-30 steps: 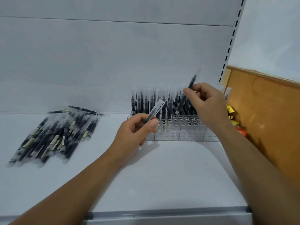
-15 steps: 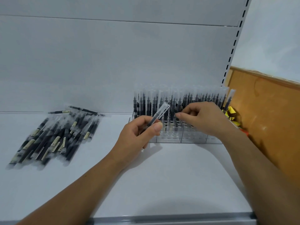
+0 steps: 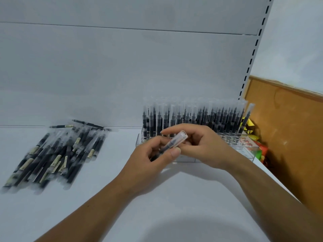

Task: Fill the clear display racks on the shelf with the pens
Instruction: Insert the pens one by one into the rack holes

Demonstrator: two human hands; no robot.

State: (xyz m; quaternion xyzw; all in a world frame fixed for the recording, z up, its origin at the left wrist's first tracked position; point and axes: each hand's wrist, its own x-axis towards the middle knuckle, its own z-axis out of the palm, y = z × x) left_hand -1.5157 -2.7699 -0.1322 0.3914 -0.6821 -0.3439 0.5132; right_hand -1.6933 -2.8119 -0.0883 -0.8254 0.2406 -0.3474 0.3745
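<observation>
Pinching a pen (image 3: 174,143), the left hand (image 3: 148,165) meets the half-curled right hand (image 3: 204,145), grip unclear; fumbling could topple racked pens (image 3: 192,116) at twelve o'clock.

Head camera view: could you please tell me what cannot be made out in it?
- Clear rack: its front holes sit behind both hands, so free slots cannot be counted.
- Pen: its lower end is buried in the left hand.
- Right hand: any grip on the pen is hidden behind it.
- Loose pens: label print too blurred to read.
</observation>
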